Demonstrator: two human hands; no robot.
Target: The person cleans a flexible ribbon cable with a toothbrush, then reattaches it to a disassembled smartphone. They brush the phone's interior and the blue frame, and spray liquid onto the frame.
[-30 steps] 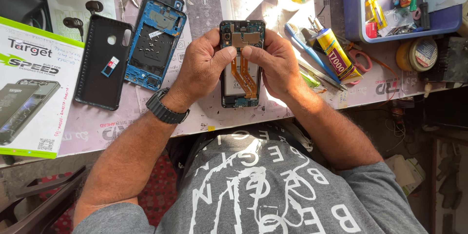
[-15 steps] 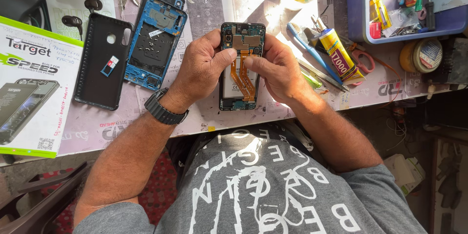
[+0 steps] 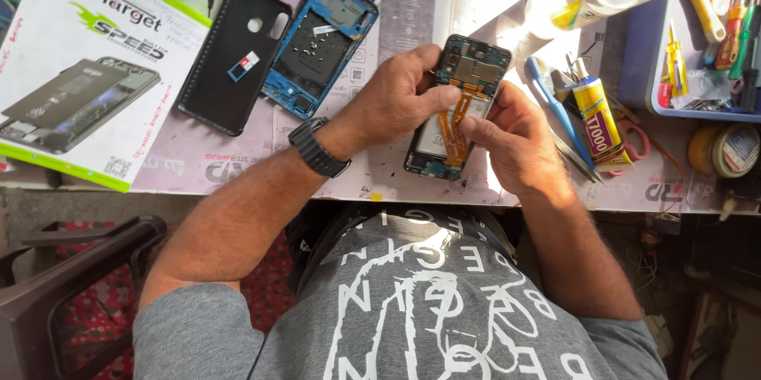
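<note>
An opened phone (image 3: 468,71) with its back removed lies on the work mat (image 3: 396,15), showing its circuit board, battery and an orange flex cable (image 3: 453,128). My left hand (image 3: 400,99) grips the phone's left side, thumb pressed near the cable's upper end. From the right, my right hand (image 3: 515,142) holds the phone, its fingertips on the orange cable. A black watch (image 3: 317,148) is on my left wrist.
A blue phone frame (image 3: 321,35) and a black back cover (image 3: 234,55) lie left of the phone. A white and green box (image 3: 79,63) is at far left. A glue tube (image 3: 598,118), a blue tool (image 3: 551,103), a tool tray (image 3: 697,39) and a tape roll (image 3: 725,150) are on the right.
The view has shifted slightly. My hands stay on the opened phone, and my fingers have moved a little along the orange cable.
</note>
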